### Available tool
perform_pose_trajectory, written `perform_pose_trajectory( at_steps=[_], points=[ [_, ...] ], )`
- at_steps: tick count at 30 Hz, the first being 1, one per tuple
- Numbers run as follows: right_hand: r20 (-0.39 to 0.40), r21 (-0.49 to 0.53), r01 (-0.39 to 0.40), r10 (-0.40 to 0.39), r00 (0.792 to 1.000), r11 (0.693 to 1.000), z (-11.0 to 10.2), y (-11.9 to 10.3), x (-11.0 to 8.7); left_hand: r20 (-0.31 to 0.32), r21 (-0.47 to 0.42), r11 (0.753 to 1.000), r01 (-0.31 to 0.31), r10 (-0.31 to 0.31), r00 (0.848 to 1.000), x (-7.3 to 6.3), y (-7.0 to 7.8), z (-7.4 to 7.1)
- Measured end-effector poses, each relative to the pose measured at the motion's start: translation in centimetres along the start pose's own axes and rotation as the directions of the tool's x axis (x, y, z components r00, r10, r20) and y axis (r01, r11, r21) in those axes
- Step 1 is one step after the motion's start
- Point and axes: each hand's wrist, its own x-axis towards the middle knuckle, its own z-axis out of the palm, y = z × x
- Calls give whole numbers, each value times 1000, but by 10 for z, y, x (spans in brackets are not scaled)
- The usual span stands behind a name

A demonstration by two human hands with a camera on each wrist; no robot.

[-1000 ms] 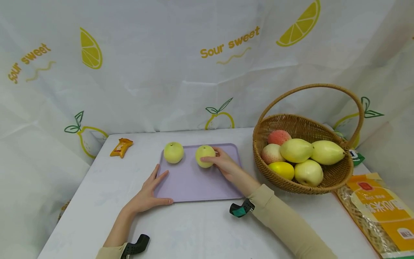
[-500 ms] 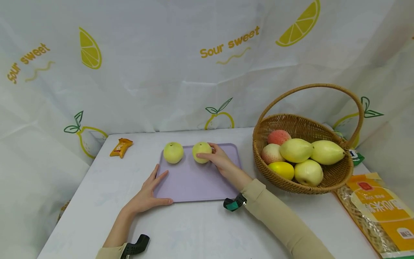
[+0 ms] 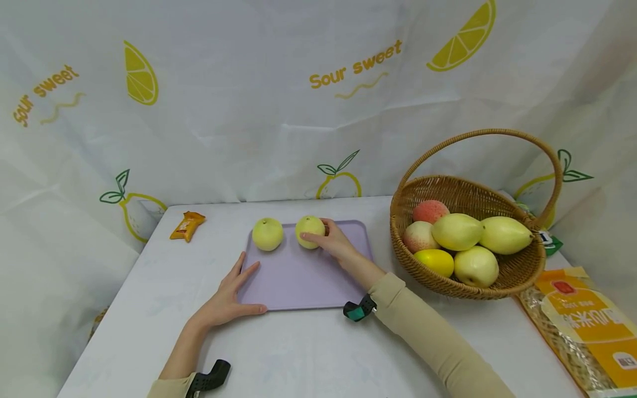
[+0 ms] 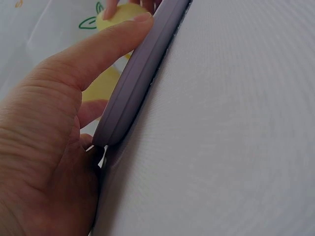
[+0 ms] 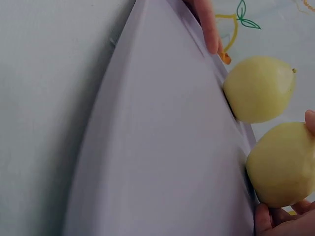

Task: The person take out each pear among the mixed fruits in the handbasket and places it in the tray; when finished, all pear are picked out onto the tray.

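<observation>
We list: right hand [image 3: 336, 244], fingers curled round a pale-green fruit [image 3: 308, 228]; left hand [image 3: 226, 298], fingers spread, touching a lilac tray [image 3: 303, 282].

smooth matt plastic-looking tray [image 3: 298, 282], smooth-skinned held fruit [image 3: 307, 225], rough woven wicker basket [image 3: 468, 196], glossy snack wrapper [image 3: 187, 226], creased cloth-like backdrop [image 3: 224, 110]

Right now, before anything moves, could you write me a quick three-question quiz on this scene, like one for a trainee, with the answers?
1. What does the right hand hold? A) a red fruit; B) a pale fruit; C) an orange packet.
2. True or false: in the head view, the basket stands to the right of the tray.
3. How many fruits show in the basket?

Key: 1. B. 2. True. 3. Six.
</observation>
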Motion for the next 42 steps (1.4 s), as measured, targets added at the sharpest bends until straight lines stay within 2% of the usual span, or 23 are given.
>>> perform_pose_trajectory(
  at_steps=[5, 16, 24, 30, 42],
  points=[
    [30, -51, 6, -4, 1000, 999, -4, 0, 0, 6, 0, 1000, 4, -4, 1000, 1, -1, 1],
    [81, -26, 61, -59, 995, 998, -11, 1, -1, 7, -5, 1000, 11, -11, 1000, 0, 0, 1],
    [76, -50, 80, -76, 994, 996, -7, 0, 0, 8, -4, 1000, 25, -25, 1000, -1, 0, 2],
    [69, -48, 61, -58, 996, 997, -5, 0, -2, 11, -3, 1000, 30, -30, 999, -1, 1, 2],
    [33, 14, 56, -57, 998, 998, -12, -1, -13, 8, 9, 1000, 26, -27, 1000, 0, 0, 0]
  ],
)
